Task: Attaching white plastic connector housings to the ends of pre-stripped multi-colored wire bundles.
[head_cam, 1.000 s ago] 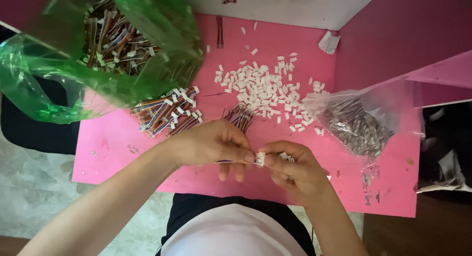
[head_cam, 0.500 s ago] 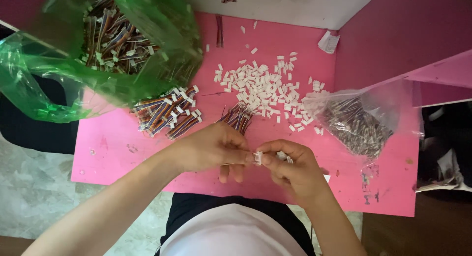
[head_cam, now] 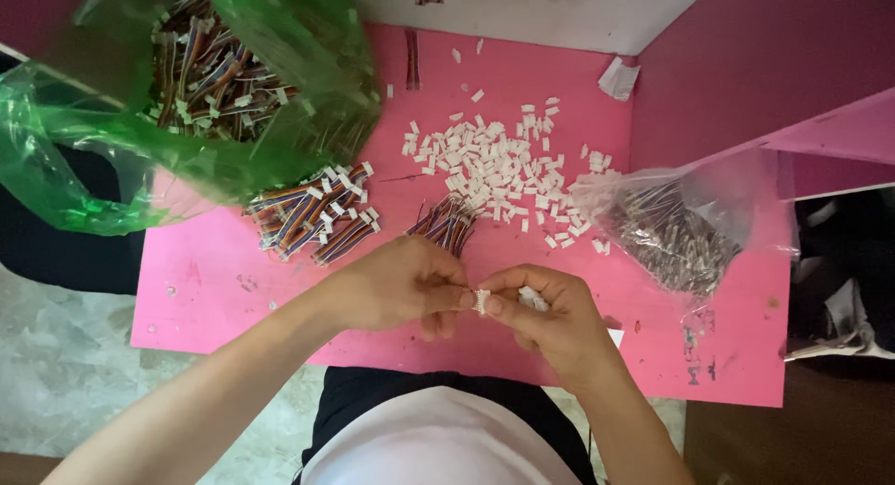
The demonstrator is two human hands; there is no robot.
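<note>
Both hands meet just above the near edge of the pink tabletop [head_cam: 233, 289]. Left hand [head_cam: 396, 285] has its fingertips pinched on a multicoloured wire bundle [head_cam: 446, 226] that fans out behind it toward mid-table. Right hand [head_cam: 541, 313] is pinching a small white connector housing [head_cam: 482, 301] between thumb and forefinger, touching the left fingertips.

Doing it well, my read: keep the housing square to the wire ends, grip close to the tips so they don't buckle, push straight, no twisting.

Packages:
- Green translucent plastic bag [head_cam: 84, 168], far-left corner, mouth open, full of wire harnesses with white ends.
- Clear plastic bag [head_cam: 681, 229], right edge, holds fine dark wires or pins; can't tell which.
- Loose pile of white housings [head_cam: 494, 163], mid-table toward the far edge.
- Finished ribbon harnesses [head_cam: 312, 215] lie just beside the green bag.
- Crumpled white paper scrap [head_cam: 619, 77], far-right corner. No readable labels.
</note>
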